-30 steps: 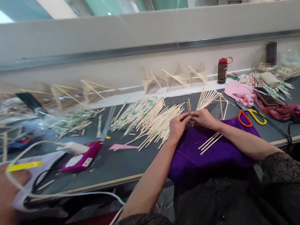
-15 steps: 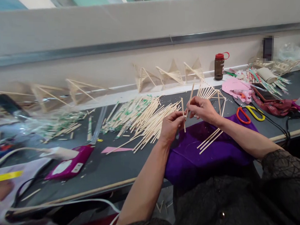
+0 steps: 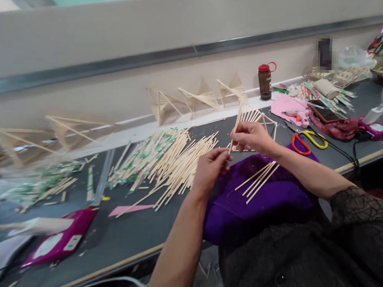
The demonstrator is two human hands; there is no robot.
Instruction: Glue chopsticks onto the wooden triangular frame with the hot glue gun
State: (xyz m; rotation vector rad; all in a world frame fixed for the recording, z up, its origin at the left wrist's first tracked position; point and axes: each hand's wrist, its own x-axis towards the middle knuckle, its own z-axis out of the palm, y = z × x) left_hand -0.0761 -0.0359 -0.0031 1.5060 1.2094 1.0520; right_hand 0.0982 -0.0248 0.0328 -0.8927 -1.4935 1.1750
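Note:
My right hand (image 3: 253, 138) is closed around a thin wooden stick (image 3: 237, 118), which stands up at a slant with its top leaning away. My left hand (image 3: 213, 166) pinches close to the stick's lower end, just below the right hand; its fingertips partly hide what they grip. Behind my right hand stands a frame of fanned sticks (image 3: 253, 115), partly covered by the hand. Several loose sticks (image 3: 256, 183) lie on the purple cloth (image 3: 271, 205) at the table's front edge. A large pile of bare sticks (image 3: 190, 166) spreads out left of my hands.
Paper-wrapped sticks (image 3: 140, 156) lie farther left, near a magenta device (image 3: 62, 239). More stick frames (image 3: 201, 95) line the wall. A red-lidded bottle (image 3: 265, 82) stands behind. Scissors with red and yellow handles (image 3: 301, 145) and pink paper (image 3: 288, 107) lie right.
The stick that was in my left hand is no longer there, and one more stick lies on the cloth. My left hand now meets the right hand's stick. The view has swung right.

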